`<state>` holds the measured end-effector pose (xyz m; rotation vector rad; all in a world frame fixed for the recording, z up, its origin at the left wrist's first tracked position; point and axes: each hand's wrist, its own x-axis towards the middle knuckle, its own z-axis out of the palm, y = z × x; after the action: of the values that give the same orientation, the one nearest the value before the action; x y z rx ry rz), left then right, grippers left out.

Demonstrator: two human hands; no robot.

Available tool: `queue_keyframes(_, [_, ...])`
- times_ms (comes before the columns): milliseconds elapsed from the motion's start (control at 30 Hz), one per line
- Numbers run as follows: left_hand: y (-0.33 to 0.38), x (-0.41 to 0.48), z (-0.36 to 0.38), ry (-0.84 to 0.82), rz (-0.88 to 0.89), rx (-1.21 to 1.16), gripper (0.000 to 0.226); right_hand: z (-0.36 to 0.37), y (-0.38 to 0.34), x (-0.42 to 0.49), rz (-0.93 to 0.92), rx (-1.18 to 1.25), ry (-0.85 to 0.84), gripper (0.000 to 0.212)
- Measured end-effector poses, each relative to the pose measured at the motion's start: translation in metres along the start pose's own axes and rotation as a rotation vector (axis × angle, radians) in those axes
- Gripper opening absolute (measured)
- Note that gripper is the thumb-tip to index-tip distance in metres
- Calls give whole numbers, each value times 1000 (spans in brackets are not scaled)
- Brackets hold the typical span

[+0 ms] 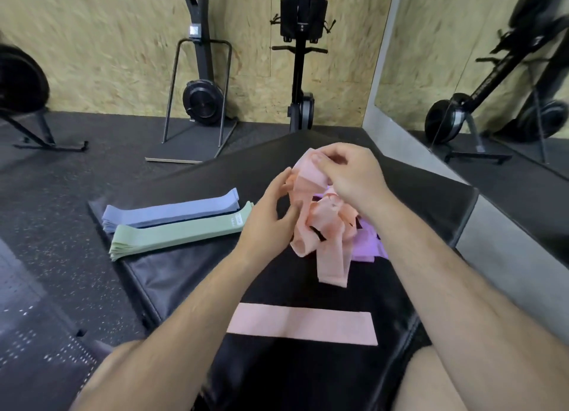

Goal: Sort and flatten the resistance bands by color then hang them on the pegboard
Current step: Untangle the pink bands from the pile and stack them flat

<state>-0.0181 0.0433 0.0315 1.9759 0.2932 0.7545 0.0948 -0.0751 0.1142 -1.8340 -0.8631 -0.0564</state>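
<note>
Between right thumb and forefinger: one loop of a pink band (309, 176), pinched and held up off the pink tangle (320, 229) directly below the fingers. Rest of the right hand (348, 176) is curled, knuckles up. The left hand (271, 219) sits just left of the tangle, fingers near straight, tips touching the raised loop's edge, thumb against the tangle; no clamp that I can see. Under the tangle, below the right wrist: purple bands (366, 244). Step in hand, my read: free one pink, flatten it, add it to the flat pink band (303, 324) lying near-side of both wrists on the black pad (215, 281). To do it well: pinch a single layer only, pin the rest down with the left fingers, and draw the loop up slowly so it doesn't drag other pinks or purple along. Check for twists before laying it edge to edge on the flat one. Fabric looks soft, likely to snag on itself. Counts: flat pink 1. green stack (172, 238) 1 and blue stack (172, 210) 1, side by side, well left of the left fingers, several layers each, layer count unreadable. Tangled pinks several, can't separate; purples mostly hidden, can't count. A perforated dark panel (27, 327) far left of the left forearm may be the pegboard, cannot tell.
</note>
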Motion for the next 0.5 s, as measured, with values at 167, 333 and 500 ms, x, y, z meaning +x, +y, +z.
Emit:
queue_keyframes(167, [53, 33, -12, 57, 28, 24, 55, -28, -32, 21, -20, 35, 36, 11])
queue_keyframes(333, [103, 44, -25, 109, 139, 90, 60, -52, -64, 20, -9, 143, 75, 16])
queue_keyframes(500, [142, 26, -37, 225, 431, 281, 28, -67, -93, 2, 8, 126, 37, 20])
